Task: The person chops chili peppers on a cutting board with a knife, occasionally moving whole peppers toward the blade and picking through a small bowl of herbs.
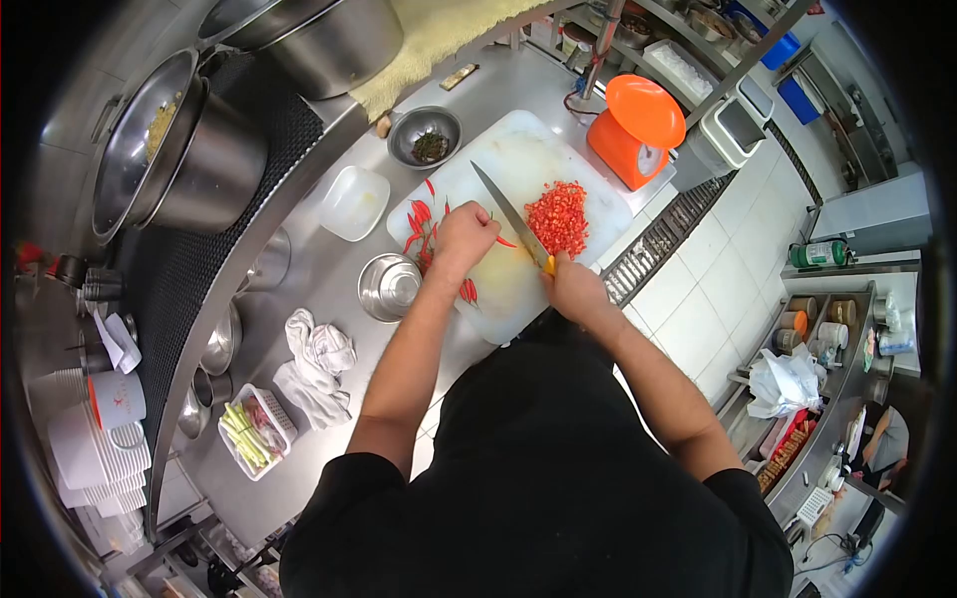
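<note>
My right hand (576, 289) is wrapped round the yellow handle of a knife (510, 211), its blade pointing up and left over the white cutting board (518, 140). On the board's left half my left hand (467, 237) is closed on a red chili (505, 241), whose tip sticks out toward the blade. Whole red chilies (420, 212) lie beside and partly under my left hand. A few more (469, 291) rest near the board's lower left edge. Right of the blade is a heap of chopped red chili (558, 217).
An orange scale (623, 149) stands beyond the board. Left of it are a metal bowl with dark contents (425, 138), a white container (355, 203), an empty metal bowl (390, 287), a cloth (317, 364) and a vegetable basket (257, 434). A person's arm shows at far right.
</note>
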Tool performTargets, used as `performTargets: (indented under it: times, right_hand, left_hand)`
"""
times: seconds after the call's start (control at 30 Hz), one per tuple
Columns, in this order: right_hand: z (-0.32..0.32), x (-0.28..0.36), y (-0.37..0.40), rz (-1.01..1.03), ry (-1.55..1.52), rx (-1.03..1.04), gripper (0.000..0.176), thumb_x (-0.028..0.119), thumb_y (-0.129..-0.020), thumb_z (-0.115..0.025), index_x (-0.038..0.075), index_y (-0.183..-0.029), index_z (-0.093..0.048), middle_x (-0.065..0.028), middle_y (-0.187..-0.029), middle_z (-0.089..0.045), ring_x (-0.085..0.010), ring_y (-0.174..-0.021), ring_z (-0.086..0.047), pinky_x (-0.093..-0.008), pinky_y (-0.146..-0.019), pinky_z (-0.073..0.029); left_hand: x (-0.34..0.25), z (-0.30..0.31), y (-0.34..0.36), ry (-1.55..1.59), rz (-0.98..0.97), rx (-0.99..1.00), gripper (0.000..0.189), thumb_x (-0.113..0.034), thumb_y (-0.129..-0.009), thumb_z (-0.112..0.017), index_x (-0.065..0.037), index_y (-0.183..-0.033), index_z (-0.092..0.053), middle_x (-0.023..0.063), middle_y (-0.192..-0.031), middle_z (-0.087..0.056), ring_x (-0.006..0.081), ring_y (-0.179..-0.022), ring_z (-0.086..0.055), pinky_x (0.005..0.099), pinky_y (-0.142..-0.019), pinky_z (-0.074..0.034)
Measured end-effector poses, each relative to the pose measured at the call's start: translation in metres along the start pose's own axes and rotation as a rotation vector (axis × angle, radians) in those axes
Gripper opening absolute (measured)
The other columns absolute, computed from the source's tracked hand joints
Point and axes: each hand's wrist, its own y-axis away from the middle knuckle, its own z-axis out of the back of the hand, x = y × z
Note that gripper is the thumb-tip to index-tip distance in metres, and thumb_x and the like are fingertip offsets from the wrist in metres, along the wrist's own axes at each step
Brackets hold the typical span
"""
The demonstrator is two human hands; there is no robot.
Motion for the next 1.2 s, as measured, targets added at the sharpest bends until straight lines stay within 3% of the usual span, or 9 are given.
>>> performTargets:
  times: [0.13,0.23,0.33,0.43,0.53,0.63,0.9,1.2]
  right_hand:
    - [0.003,0.001,0.001,0.008,-0.005,-0.013,0.041,0.034,-0.102,-0.062,-0.004,-0.116,-0.052,-0.0255,-0.096,-0.074,-0.0425,-0.092,-0.074,-0.0523,-0.081,-0.058]
    - [0.005,0.003,0.004,-0.005,0.018,-0.001,0.041,0.034,-0.103,-0.061,-0.004,-0.117,-0.052,-0.0253,-0.095,-0.074,-0.0426,-0.091,-0.074,-0.052,-0.081,-0.059]
    - [0.007,0.005,0.001,0.007,0.031,-0.004,0.041,0.034,-0.103,-0.061,-0.003,-0.117,-0.051,-0.0254,-0.093,-0.073,-0.0426,-0.089,-0.074,-0.052,-0.079,-0.059]
    - [0.011,0.012,0.005,0.037,0.036,-0.042,0.04,0.034,-0.103,-0.06,-0.002,-0.117,-0.05,-0.0252,-0.09,-0.073,-0.0424,-0.085,-0.075,-0.052,-0.076,-0.06]
    - [0.015,0.016,0.009,0.072,0.042,-0.076,0.038,0.033,-0.104,-0.059,-0.002,-0.116,-0.049,-0.0242,-0.089,-0.073,-0.0418,-0.082,-0.075,-0.0515,-0.073,-0.06]
    - [0.019,0.022,0.011,0.088,0.08,-0.066,0.035,0.031,-0.105,-0.057,-0.001,-0.115,-0.049,-0.0231,-0.087,-0.073,-0.0408,-0.081,-0.075,-0.0502,-0.072,-0.061]
    - [-0.001,0.021,0.008,0.075,0.133,-0.034,0.031,0.029,-0.106,-0.055,0.0,-0.113,-0.049,-0.0228,-0.086,-0.074,-0.0398,-0.082,-0.076,-0.0492,-0.072,-0.061]
    - [0.031,0.026,0.008,0.132,0.084,-0.001,0.029,0.026,-0.106,-0.054,-0.002,-0.114,-0.049,-0.0255,-0.088,-0.074,-0.0437,-0.085,-0.075,-0.0543,-0.076,-0.059]
  left_hand:
    - [0.027,-0.03,0.009,0.269,0.257,0.21,0.023,-0.025,-0.084,-0.073,-0.003,-0.087,-0.071,0.0174,-0.086,-0.075,0.0338,-0.085,-0.074,0.044,-0.078,-0.058]
    - [0.031,-0.031,0.025,0.05,0.206,0.072,0.022,-0.027,-0.086,-0.073,-0.005,-0.09,-0.072,0.0164,-0.081,-0.074,0.0344,-0.08,-0.073,0.0451,-0.077,-0.057]
    - [0.003,-0.005,0.049,-0.088,0.145,0.051,0.017,-0.023,-0.088,-0.073,-0.007,-0.096,-0.074,0.0138,-0.088,-0.074,0.0339,-0.089,-0.072,0.0456,-0.083,-0.057]
    - [0.011,-0.015,0.054,-0.082,-0.421,-0.22,0.011,-0.013,-0.088,-0.074,-0.007,-0.097,-0.075,0.0091,-0.094,-0.072,0.0305,-0.098,-0.07,0.0429,-0.088,-0.057]
    - [0.018,-0.018,0.045,-0.196,-0.4,-0.013,0.013,-0.011,-0.088,-0.073,-0.008,-0.1,-0.077,0.0078,-0.105,-0.071,0.0301,-0.112,-0.066,0.0444,-0.096,-0.054]
    - [0.02,-0.017,0.04,-0.197,-0.395,0.036,0.012,-0.01,-0.088,-0.072,-0.008,-0.099,-0.078,0.0078,-0.104,-0.072,0.0315,-0.105,-0.068,0.0442,-0.091,-0.055]
    - [0.019,-0.027,0.042,-0.136,-0.342,0.057,0.012,-0.011,-0.088,-0.074,-0.008,-0.097,-0.08,0.0083,-0.103,-0.073,0.032,-0.097,-0.07,0.0439,-0.084,-0.056]
    - [0.017,-0.032,0.05,-0.127,-0.276,0.014,0.01,-0.016,-0.087,-0.077,-0.011,-0.095,-0.081,0.0088,-0.098,-0.071,0.0324,-0.092,-0.07,0.0449,-0.083,-0.056]
